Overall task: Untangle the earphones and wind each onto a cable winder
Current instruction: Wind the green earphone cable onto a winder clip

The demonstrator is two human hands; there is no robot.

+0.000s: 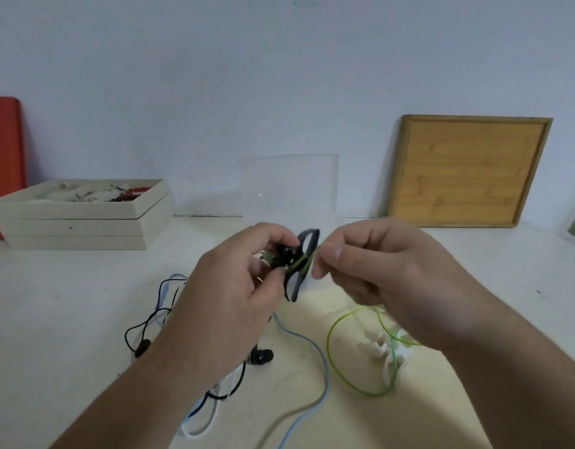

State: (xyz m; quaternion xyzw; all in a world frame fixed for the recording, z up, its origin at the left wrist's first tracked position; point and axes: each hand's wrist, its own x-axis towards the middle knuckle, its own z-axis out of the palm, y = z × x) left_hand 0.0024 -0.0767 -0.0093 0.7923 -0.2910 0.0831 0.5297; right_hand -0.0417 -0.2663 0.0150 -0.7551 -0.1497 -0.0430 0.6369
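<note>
Black and blue earphone cords (169, 306) lie tangled on the table (85, 303) at left. Our left hand (234, 286) grips a dark cable winder (304, 264); our right hand (370, 270) pinches the green cord (304, 260) taut against it, its slack looping near a white winder (388, 351).

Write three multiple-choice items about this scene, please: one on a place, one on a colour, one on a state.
1. Where does the wooden tray stand?
A. against the wall
B. flat on the table
C. on the stacked boxes

2. What colour is the cable pinched by the right hand?
A. red
B. green
C. white

3. What does the left hand do?
A. lies flat
B. holds the dark cable winder
C. points

Key: 1 A, it leans upright; 2 B, a green strand between the fingertips; 3 B, its fingers curl round it.
</note>
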